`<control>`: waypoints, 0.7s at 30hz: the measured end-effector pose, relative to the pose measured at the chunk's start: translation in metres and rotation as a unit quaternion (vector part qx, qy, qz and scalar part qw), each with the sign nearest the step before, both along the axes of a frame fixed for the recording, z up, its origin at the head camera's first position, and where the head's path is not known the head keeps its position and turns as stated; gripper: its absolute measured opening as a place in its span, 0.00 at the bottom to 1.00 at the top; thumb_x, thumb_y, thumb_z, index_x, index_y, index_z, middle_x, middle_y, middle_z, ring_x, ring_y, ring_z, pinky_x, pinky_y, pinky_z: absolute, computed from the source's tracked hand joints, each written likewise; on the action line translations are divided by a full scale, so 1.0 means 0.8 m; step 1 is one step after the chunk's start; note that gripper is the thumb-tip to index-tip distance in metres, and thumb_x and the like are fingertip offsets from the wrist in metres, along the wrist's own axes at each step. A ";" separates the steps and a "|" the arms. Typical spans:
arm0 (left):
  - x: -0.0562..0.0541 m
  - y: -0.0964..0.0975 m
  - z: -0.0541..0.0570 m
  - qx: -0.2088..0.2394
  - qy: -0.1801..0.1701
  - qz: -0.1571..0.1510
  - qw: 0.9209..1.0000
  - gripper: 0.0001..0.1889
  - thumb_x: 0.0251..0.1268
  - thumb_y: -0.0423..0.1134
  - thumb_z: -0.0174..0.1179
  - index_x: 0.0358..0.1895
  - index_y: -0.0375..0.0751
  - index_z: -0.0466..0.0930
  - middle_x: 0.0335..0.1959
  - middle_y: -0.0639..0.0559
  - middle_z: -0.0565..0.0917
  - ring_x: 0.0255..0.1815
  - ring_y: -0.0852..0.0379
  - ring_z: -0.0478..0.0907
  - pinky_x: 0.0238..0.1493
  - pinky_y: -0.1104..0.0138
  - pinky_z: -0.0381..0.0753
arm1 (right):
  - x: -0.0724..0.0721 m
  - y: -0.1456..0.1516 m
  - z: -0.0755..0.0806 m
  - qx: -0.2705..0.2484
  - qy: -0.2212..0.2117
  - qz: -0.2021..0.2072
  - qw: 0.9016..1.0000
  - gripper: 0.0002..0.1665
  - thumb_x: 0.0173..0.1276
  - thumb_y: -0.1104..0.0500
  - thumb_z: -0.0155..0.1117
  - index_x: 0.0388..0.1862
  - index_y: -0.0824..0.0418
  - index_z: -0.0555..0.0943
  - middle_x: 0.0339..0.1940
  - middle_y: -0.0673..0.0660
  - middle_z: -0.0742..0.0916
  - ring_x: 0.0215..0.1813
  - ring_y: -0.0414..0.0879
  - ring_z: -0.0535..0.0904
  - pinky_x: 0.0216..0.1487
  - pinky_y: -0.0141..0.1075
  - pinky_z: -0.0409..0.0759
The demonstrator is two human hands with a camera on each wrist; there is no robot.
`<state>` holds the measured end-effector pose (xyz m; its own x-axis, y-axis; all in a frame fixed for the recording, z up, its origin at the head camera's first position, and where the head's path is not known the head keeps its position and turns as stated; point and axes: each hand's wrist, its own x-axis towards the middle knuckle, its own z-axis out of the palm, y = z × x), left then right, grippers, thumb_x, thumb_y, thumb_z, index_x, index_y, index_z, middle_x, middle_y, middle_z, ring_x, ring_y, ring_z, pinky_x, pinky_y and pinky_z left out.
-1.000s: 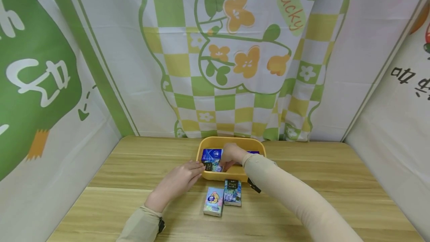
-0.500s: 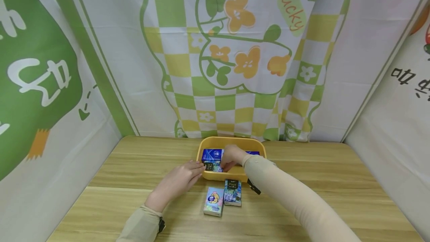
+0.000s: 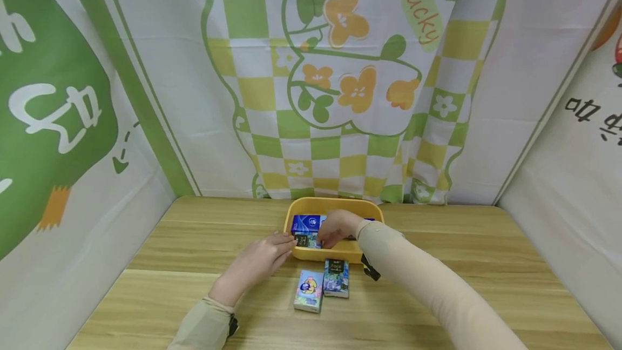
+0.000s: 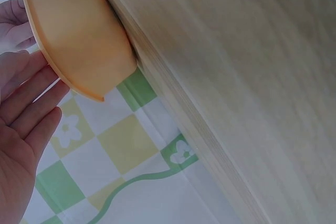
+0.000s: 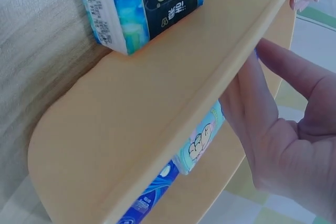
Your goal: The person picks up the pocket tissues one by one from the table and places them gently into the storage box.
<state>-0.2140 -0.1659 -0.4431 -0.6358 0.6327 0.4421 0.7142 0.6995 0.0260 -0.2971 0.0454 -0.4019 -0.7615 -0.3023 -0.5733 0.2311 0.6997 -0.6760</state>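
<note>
My right hand (image 3: 336,228) reaches into the yellow basket (image 3: 335,254), its fingers at the right end of a dark floral tissue pack (image 3: 308,240). In the right wrist view the basket's rim hides the fingertips, so I cannot tell whether they pinch the pack. My left hand (image 3: 264,258) rests straight fingers on the basket's left rim. Behind the floral pack lies a blue tissue pack (image 3: 305,223). Farther right inside, the right wrist view shows a light cartoon tissue pack (image 5: 202,140) and another blue pack (image 5: 152,192).
On the wooden table (image 3: 418,296), in front of the basket, lie a dark "Face" tissue pack (image 3: 336,278) and a light tissue pack with a yellow cartoon figure (image 3: 308,291). A printed cloth (image 3: 340,155) hangs right behind the basket.
The floral pack inside the basket has settled flatter in front of the blue one. My right hand and wrist have shifted slightly right. The left hand keeps its place.
</note>
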 end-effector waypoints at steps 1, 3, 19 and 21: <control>0.000 0.000 0.000 -0.002 -0.005 0.002 1.000 0.15 0.63 0.37 0.61 0.52 0.37 0.81 0.53 0.43 0.83 0.54 0.46 0.80 0.57 0.58 0.82 | -0.001 0.000 0.000 -0.004 -0.004 -0.003 1.000 0.13 0.63 0.65 0.64 0.44 0.73 0.81 0.46 0.66 0.84 0.45 0.53 0.85 0.45 0.38 0.87; 0.000 0.000 0.001 -0.005 -0.006 0.003 1.000 0.15 0.63 0.37 0.60 0.52 0.38 0.81 0.53 0.43 0.83 0.55 0.46 0.80 0.57 0.58 0.81 | -0.002 0.001 -0.001 -0.013 -0.011 -0.010 1.000 0.13 0.63 0.65 0.63 0.45 0.72 0.81 0.47 0.66 0.83 0.45 0.53 0.85 0.45 0.38 0.87; 0.001 -0.003 -0.001 0.006 -0.001 0.000 1.000 0.15 0.60 0.35 0.63 0.50 0.37 0.82 0.52 0.42 0.83 0.53 0.45 0.81 0.56 0.57 0.82 | -0.005 0.002 0.002 -0.066 -0.044 -0.040 0.996 0.13 0.64 0.70 0.60 0.47 0.75 0.80 0.45 0.67 0.83 0.45 0.53 0.85 0.48 0.38 0.86; 0.001 -0.004 -0.002 0.011 -0.002 0.000 1.000 0.15 0.60 0.35 0.63 0.50 0.37 0.82 0.52 0.42 0.83 0.53 0.45 0.81 0.56 0.57 0.82 | -0.005 0.002 0.002 -0.066 -0.044 -0.042 0.996 0.13 0.64 0.69 0.60 0.47 0.75 0.80 0.44 0.67 0.84 0.44 0.53 0.85 0.48 0.37 0.87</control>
<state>-0.2135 -0.1690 -0.4444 -0.6380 0.6231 0.4525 0.7139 0.6988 0.0444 -0.3012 0.0470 -0.4005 -0.7357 -0.3160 -0.5991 0.3486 0.5816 -0.7350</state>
